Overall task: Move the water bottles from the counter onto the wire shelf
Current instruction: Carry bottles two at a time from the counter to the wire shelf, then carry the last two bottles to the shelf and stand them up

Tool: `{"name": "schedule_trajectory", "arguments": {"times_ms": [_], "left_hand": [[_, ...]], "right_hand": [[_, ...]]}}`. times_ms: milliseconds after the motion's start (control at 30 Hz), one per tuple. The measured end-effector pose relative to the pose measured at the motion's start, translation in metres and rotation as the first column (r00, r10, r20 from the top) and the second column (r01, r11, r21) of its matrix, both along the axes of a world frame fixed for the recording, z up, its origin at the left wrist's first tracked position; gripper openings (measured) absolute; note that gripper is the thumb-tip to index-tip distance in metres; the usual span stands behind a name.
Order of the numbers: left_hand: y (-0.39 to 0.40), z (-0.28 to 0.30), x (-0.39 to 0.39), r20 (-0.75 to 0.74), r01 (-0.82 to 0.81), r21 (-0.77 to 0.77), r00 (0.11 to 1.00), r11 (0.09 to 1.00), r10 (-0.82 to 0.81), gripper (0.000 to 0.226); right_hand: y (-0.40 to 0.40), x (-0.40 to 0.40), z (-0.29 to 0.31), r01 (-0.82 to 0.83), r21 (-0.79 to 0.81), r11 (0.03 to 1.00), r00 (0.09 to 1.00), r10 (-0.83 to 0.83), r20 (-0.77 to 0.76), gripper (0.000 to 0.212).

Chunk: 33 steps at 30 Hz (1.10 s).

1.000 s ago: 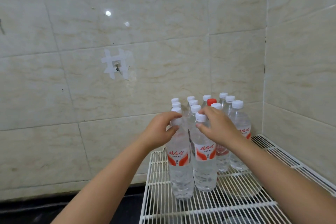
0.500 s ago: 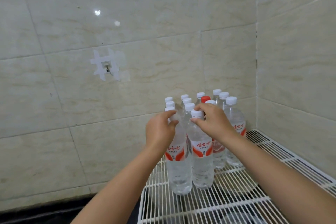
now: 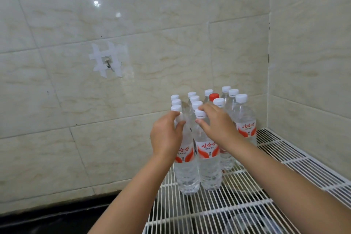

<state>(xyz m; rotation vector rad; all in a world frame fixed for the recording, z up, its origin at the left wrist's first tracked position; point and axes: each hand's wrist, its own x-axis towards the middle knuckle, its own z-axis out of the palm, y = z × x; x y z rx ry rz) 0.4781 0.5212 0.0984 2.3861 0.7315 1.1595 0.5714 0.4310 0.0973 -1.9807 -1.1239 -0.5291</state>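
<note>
Several clear water bottles with white caps and red-and-white labels stand upright in a tight cluster on the white wire shelf (image 3: 288, 155), in the corner of the tiled walls. One bottle (image 3: 214, 96) in the back has a red cap. My left hand (image 3: 166, 135) grips the neck of the front left bottle (image 3: 187, 175). My right hand (image 3: 216, 125) pinches the neck of the front right bottle (image 3: 209, 171) just under its cap. Both front bottles stand on the shelf wires.
Beige tiled walls close the shelf at the back and right. A small metal hook (image 3: 108, 62) with white tape strips is fixed to the back wall at the left. A dark counter edge (image 3: 57, 216) runs below the wall at lower left.
Both hands stay on the necks of the two front bottles. The bottles have been nudged slightly back toward the cluster; the view has shifted a little.
</note>
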Motion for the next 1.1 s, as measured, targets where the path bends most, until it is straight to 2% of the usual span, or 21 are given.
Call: {"name": "schedule_trajectory", "arguments": {"times_ms": [167,267,300,367,467,567,633,700,833,900,1000,1100], "left_hand": [[-0.007,0.000,-0.002,-0.052,-0.028,-0.003,0.998,1.000,0.028,0.031],[-0.005,0.003,-0.010,-0.049,0.023,-0.064,0.998,0.998,-0.026,0.036],[-0.002,0.005,-0.015,-0.067,0.034,-0.042,0.997,0.999,-0.037,0.038],[0.008,0.009,-0.026,-0.157,-0.007,0.088,0.987,0.996,0.021,0.038],[0.023,0.006,-0.053,-0.187,-0.114,0.278,0.968,0.954,0.170,0.034],[0.043,-0.010,-0.094,-0.218,-0.205,0.445,0.919,0.872,0.327,0.025],[0.049,-0.023,-0.135,-0.322,-0.235,0.444,0.859,0.865,0.398,0.029],[0.055,-0.042,-0.186,-0.442,-0.324,0.387,0.757,0.864,0.482,0.038],[0.057,-0.095,-0.307,-0.486,-0.503,0.347,0.626,0.792,0.610,0.044],[0.051,-0.121,-0.377,-0.616,-0.581,0.309,0.480,0.753,0.624,0.049],[0.038,-0.151,-0.487,-0.713,-0.713,0.260,0.313,0.652,0.627,0.049],[0.021,-0.174,-0.585,-0.754,-0.820,0.211,0.209,0.532,0.622,0.047]], "right_hand": [[-0.003,-0.003,-0.002,-0.005,-0.061,0.998,0.999,0.007,0.037,0.034],[-0.006,-0.001,-0.006,-0.019,-0.133,0.991,0.998,0.026,0.055,0.042],[-0.006,0.001,-0.007,-0.002,-0.153,0.988,0.997,0.013,0.070,0.046],[-0.005,0.001,-0.009,0.072,-0.170,0.983,0.987,-0.046,0.152,0.048],[0.005,-0.015,-0.015,0.143,-0.116,0.983,0.914,-0.086,0.397,0.044],[0.026,-0.050,-0.020,-0.009,-0.180,0.984,0.903,0.085,0.421,0.041],[0.046,-0.081,-0.027,-0.090,-0.210,0.974,0.890,0.173,0.422,0.039],[0.071,-0.122,-0.041,-0.152,-0.278,0.948,0.873,0.261,0.413,0.042],[0.116,-0.232,-0.087,-0.308,-0.357,0.882,0.805,0.442,0.397,0.049],[0.131,-0.298,-0.114,-0.388,-0.379,0.840,0.766,0.523,0.374,0.046],[0.147,-0.406,-0.154,-0.486,-0.463,0.741,0.713,0.643,0.281,0.039],[0.155,-0.509,-0.191,-0.549,-0.523,0.652,0.650,0.727,0.223,0.043]]}}
